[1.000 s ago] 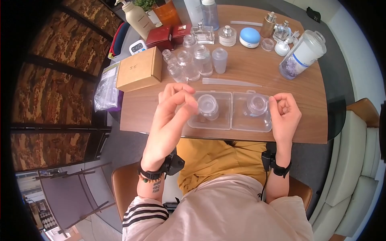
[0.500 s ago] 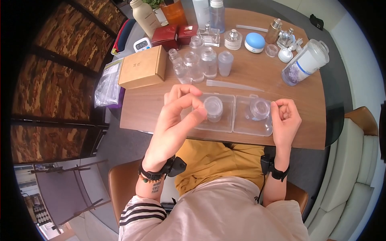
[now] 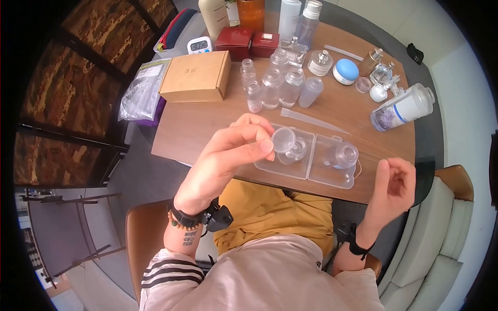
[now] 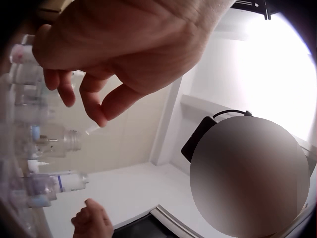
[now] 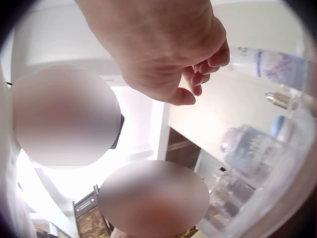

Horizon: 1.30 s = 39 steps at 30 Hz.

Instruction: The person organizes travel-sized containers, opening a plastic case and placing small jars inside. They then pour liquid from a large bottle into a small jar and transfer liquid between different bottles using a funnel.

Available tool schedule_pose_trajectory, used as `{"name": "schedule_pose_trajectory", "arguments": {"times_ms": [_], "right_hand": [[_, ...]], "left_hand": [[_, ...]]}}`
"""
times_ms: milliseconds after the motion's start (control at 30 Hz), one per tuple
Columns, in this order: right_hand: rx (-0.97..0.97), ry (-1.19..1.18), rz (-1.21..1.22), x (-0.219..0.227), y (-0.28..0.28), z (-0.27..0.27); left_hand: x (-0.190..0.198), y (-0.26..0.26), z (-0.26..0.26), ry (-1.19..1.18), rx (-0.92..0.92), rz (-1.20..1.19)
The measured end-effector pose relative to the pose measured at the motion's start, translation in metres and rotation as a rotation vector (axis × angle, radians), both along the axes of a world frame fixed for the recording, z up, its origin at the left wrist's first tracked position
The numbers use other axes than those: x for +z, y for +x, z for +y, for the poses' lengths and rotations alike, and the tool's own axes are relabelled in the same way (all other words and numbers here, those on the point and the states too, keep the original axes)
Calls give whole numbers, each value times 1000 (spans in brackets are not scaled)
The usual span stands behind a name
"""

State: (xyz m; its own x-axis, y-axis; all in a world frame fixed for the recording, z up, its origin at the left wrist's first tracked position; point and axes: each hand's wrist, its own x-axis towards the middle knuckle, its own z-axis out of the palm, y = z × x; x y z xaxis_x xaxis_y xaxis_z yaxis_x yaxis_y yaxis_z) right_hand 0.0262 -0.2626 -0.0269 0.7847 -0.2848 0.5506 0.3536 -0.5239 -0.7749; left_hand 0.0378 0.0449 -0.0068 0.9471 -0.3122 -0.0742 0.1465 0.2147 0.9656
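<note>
My left hand (image 3: 231,150) pinches a small round clear lid (image 3: 284,140) between thumb and fingertips. The lid's edge (image 4: 93,130) also shows at the fingertips in the left wrist view. Below it, a clear open-necked bottle (image 3: 296,154) stands in the left half of an opened clear plastic case (image 3: 275,167), partly covered by the lid in the head view. Another clear bottle with a wide neck (image 3: 346,154) stands in the case's right half. My right hand (image 3: 392,184) hovers right of the case, fingers loosely curled, with nothing visible in them.
Behind the case lies a translucent tapered strip (image 3: 314,121). Several clear bottles (image 3: 272,89) stand beyond it, beside a cardboard box (image 3: 196,75). Farther right are a blue-lidded jar (image 3: 345,71) and a large bottle with a purple flower print (image 3: 402,109). The table's front edge runs close below the case.
My left hand has lifted the lid off the bottle in the case's left half and tilted it. My right hand has moved right, away from the case. The head view has shifted.
</note>
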Motion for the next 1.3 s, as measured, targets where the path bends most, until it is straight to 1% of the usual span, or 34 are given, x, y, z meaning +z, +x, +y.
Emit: {"name": "schedule_pose_trajectory", "arguments": {"times_ms": [33, 100, 167, 200, 233, 267, 300, 333, 367, 433, 500, 533, 633, 700, 733, 767, 800, 833, 867, 933, 967, 1000, 1067, 1133, 1200, 1233, 1300], "right_hand": [[72, -86, -60, 15, -4, 11], [305, -238, -66, 40, -5, 35], [442, -449, 25, 56, 2, 54], [442, -455, 26, 56, 5, 62], [479, -518, 103, 55, 8, 70], [514, -580, 181, 54, 12, 75], [543, -606, 225, 53, 16, 78], [541, -610, 231, 51, 19, 81], [541, -616, 264, 49, 21, 83], [536, -627, 299, 47, 26, 86], [581, -590, 307, 45, 28, 87], [576, -590, 313, 44, 28, 88], [548, -554, 339, 44, 28, 89], [521, -456, 378, 51, 28, 87], [517, -455, 379, 56, 29, 85], [487, -458, 313, 63, 31, 82], [456, -460, 247, 71, 32, 79], [455, -449, 209, 80, 36, 75], [448, -450, 212, 88, 39, 71], [419, -497, 165, 103, 45, 62], [408, -514, 177, 107, 49, 57], [400, -512, 169, 110, 55, 52], [400, -603, 207, 116, 68, 42], [411, -619, 137, 110, 84, 34], [440, -682, 249, 108, 99, 29], [429, -675, 244, 105, 106, 28], [390, -733, 365, 97, 120, 29]], "left_hand": [[-1, 1, 1, -17, -35, 3], [-3, -1, 3, -67, -15, 4], [-4, -3, 5, -116, 3, 5], [-4, -5, 7, -100, 42, -13], [-4, -8, 10, -83, 82, -30], [-7, -10, 14, -88, 81, -29], [-12, -12, 17, -15, 124, -40], [-16, -15, 20, 57, 164, -51], [-20, -17, 22, 51, 161, -48], [-28, -19, 26, 134, 256, -79], [-35, -20, 29, 164, 267, -87], [-38, -20, 31, 200, 280, -98], [-45, -21, 30, 212, 263, -92], [-49, -19, 29, 223, 252, -101], [-52, -18, 28, 236, 248, -115], [-54, -18, 26, 237, 243, -113], [-56, -17, 24, 320, 263, -150], [-57, -16, 21, 402, 282, -189], [-58, -16, 18, 400, 275, -189], [-59, -15, 11, 575, 277, -322], [-58, -15, 8, 628, 258, -350], [-57, -14, 4, 629, 254, -361], [-56, -12, -3, 764, 253, -460], [-56, -10, -7, 803, 258, -518], [-57, -8, -12, 928, 286, -592], [-59, -7, -14, 929, 288, -604], [-61, -6, -18, 962, 292, -642]]}}
